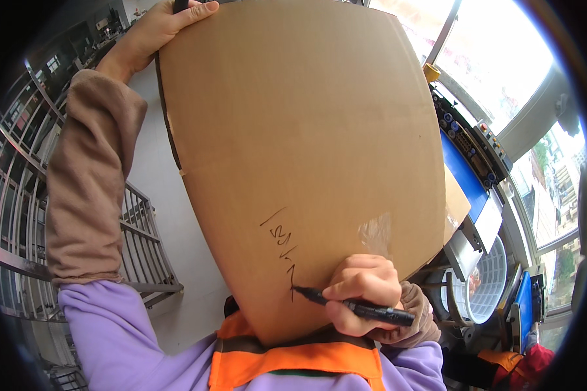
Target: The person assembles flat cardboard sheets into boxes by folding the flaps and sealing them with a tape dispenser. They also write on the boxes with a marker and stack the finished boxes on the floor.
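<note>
A large brown cardboard box fills the middle of the view, its near end against my orange-trimmed apron. My left hand grips its far left corner, thumb laid over the top face; the other fingers are partly hidden. A small black object shows at that hand, cut off by the picture's edge. In my right hand is a black marker pen, held in a writing grip low on the box. Its tip touches the cardboard at the end of a column of handwritten dark strokes.
Clear tape is stuck on the box near my right hand. Metal racks stand to the left. On the right are a machine with a blue belt, a white plastic basket and windows. Someone in red is at the lower right.
</note>
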